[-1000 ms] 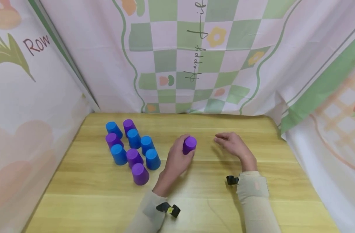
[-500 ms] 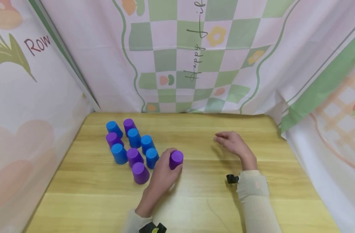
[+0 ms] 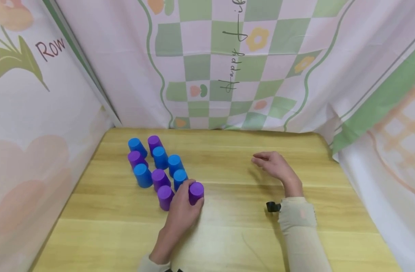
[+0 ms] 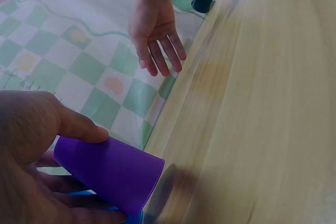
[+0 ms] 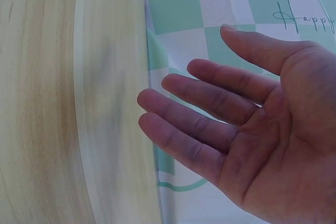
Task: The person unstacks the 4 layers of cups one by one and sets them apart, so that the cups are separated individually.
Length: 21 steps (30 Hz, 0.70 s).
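Observation:
My left hand (image 3: 181,211) grips an upside-down purple cup (image 3: 196,192) at the right side of a group of cups. In the left wrist view, the thumb lies along one side of the held cup (image 4: 113,174) and the fingers pass round the other. Its wide rim is close to the tabletop; whether it touches cannot be told. Just beside it stand a blue cup (image 3: 180,177), partly hidden by the hand, and a purple cup (image 3: 164,197). My right hand (image 3: 275,167) holds nothing, its fingers relaxed and slightly bent over the table; the right wrist view shows its bare palm (image 5: 278,140).
Several more blue and purple cups stand upside down at the left, among them a blue cup (image 3: 143,175) and a purple cup (image 3: 155,144). The wooden table (image 3: 234,241) meets a patterned curtain (image 3: 228,68) at the back, with cloth walls at both sides.
My left hand has carried the purple cup leftward and nearer to me, up to the group of cups. The right hand has stayed in place. The head view has shifted slightly.

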{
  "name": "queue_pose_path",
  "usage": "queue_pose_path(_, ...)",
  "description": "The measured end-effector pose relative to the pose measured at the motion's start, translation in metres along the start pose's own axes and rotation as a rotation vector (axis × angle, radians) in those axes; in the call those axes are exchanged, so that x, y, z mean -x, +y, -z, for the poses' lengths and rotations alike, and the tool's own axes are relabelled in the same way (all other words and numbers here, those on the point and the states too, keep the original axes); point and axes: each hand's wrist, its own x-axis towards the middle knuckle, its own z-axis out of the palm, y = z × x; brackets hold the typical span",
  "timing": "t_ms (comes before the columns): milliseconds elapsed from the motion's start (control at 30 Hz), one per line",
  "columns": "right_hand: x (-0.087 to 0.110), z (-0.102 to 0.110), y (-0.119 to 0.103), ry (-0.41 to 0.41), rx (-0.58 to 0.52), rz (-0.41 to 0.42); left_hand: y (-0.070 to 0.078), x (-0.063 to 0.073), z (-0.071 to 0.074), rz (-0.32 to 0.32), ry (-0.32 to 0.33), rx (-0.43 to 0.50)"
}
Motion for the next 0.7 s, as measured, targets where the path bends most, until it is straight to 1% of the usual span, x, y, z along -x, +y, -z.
queue_pose_path(133,0.0001,0.0006,-0.0003,0.006,0.000,0.002,-0.0032,0.0023,0.0019,-0.007,0.018,-0.015)
queue_pose_path(367,-0.0005,0.0010,0.0011,0.006,0.001,0.008,-0.0072,0.0035,0.0026,0.004,0.033,-0.024)
queue_pose_path(700,-0.0004,0.0009,0.0014,-0.001,-0.008,0.007,-0.0098,0.0037,0.0017,0.039,0.012,-0.044)
